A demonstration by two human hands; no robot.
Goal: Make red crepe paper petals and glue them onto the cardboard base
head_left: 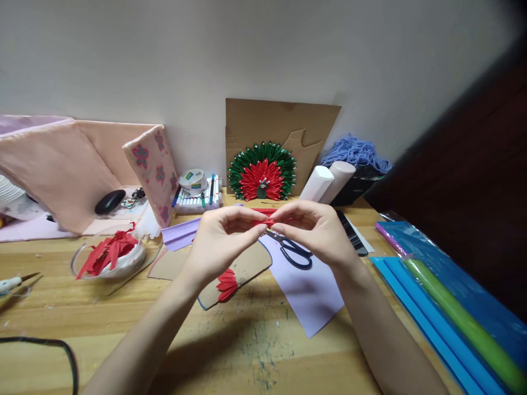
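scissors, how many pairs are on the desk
1 in view: the black-handled scissors on the flat purple paper, partly hidden behind the right hand, which pinches a red strip with the left hand. Another pair could be hidden.

Bare left forearm (152,323) and right forearm (381,323) slant inward from the frame's lower left and lower right, as the left hand (220,236) and right hand (317,230) meet near center, fingers bent above thumbs, fingertips pinched close together.
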